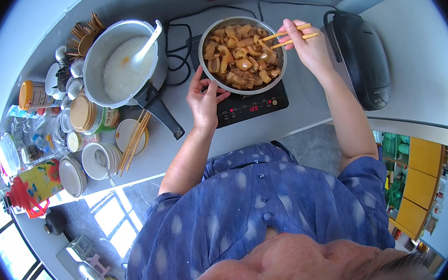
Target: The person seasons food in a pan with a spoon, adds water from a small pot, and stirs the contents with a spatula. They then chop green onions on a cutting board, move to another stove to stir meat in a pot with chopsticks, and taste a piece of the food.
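Note:
A round metal pan [282, 63] full of brown braised meat pieces [240, 54] sits on a black induction cooktop [253, 109] with a lit red display. My left hand [203, 101] holds the pan's lower left rim, thumb and fingers bent around it. In my right hand [307, 48] is a pair of wooden chopsticks [292, 32], spread slightly apart. Their tips reach over the right side of the pan and touch a strip of the meat.
Left of the pan stands a pressure-cooker pot [89, 81] of white rice with a white ladle [148, 46]; its black handle [161, 113] juts forward. Jars, stacked bowls [96, 161] and loose chopsticks [134, 144] crowd the left counter. A black rice cooker [365, 59] stands right. Cables [185, 57] run behind.

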Action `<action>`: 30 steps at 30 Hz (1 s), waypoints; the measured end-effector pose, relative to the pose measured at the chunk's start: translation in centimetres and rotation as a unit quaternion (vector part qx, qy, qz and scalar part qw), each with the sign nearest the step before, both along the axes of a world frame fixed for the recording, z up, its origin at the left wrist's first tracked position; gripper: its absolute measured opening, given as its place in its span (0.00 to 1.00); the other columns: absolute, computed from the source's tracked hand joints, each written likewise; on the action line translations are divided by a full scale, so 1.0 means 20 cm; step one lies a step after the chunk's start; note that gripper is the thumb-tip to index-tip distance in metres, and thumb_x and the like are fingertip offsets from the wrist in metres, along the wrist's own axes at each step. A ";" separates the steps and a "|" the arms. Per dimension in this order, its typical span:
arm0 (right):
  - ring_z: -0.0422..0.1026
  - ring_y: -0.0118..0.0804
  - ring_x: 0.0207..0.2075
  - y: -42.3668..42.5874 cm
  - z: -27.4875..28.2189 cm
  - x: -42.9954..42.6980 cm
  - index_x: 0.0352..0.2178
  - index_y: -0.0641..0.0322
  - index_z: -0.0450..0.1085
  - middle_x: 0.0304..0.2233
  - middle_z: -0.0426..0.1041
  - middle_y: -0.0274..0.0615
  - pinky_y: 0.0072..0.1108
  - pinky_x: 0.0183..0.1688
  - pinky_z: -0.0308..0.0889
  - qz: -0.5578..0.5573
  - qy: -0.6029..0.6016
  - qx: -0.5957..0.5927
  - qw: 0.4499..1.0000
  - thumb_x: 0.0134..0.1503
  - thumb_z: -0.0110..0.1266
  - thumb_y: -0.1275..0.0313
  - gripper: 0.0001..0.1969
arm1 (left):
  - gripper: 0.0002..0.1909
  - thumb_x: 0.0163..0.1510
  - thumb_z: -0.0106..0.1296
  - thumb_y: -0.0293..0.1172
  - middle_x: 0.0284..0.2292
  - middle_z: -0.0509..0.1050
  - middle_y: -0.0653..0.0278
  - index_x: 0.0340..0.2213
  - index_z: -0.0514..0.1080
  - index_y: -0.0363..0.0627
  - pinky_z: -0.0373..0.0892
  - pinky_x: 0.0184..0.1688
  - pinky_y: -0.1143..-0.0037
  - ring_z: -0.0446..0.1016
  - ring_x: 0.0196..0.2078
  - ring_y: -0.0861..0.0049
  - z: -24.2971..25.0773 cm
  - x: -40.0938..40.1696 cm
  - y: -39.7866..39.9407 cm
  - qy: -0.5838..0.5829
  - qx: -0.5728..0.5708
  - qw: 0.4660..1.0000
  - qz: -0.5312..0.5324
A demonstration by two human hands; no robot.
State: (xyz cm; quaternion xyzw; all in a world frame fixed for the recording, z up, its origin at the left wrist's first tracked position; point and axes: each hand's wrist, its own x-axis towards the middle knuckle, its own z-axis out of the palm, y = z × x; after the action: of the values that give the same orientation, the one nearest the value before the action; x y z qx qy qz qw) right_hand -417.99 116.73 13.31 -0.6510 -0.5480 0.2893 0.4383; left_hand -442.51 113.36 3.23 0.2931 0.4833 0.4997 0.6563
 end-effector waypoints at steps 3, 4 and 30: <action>0.77 0.26 0.29 -0.07 0.12 -0.05 0.30 0.68 0.72 0.26 0.76 0.40 0.14 0.27 0.71 -0.001 -0.047 0.064 0.997 0.60 0.51 0.62 0.16 | 0.29 0.55 0.46 0.21 0.33 0.67 0.64 0.58 0.53 0.37 0.77 0.33 0.76 0.73 0.28 0.79 0.00 0.00 0.00 -0.001 0.001 1.000 0.002; 0.76 0.24 0.27 -0.10 0.14 -0.04 0.30 0.69 0.71 0.26 0.76 0.39 0.12 0.26 0.70 -0.003 -0.071 0.100 0.992 0.60 0.52 0.65 0.14 | 0.29 0.56 0.45 0.21 0.33 0.67 0.63 0.58 0.53 0.37 0.77 0.33 0.76 0.73 0.28 0.79 0.00 0.00 0.00 0.000 0.001 1.000 0.000; 0.75 0.35 0.30 -0.09 -0.31 -0.01 0.30 0.67 0.66 0.29 0.73 0.47 0.21 0.32 0.72 -0.171 0.384 0.142 0.896 0.62 0.46 0.64 0.14 | 0.26 0.57 0.45 0.23 0.36 0.67 0.65 0.57 0.55 0.39 0.76 0.35 0.77 0.73 0.32 0.80 -0.01 -0.03 -0.05 0.016 0.021 1.000 -0.009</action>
State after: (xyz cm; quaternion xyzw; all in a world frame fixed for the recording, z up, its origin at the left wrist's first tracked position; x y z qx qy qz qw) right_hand -418.11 114.93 7.15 -0.5037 -0.2525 0.3562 0.7454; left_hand -443.17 112.42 3.06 0.3190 0.4803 0.4988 0.6471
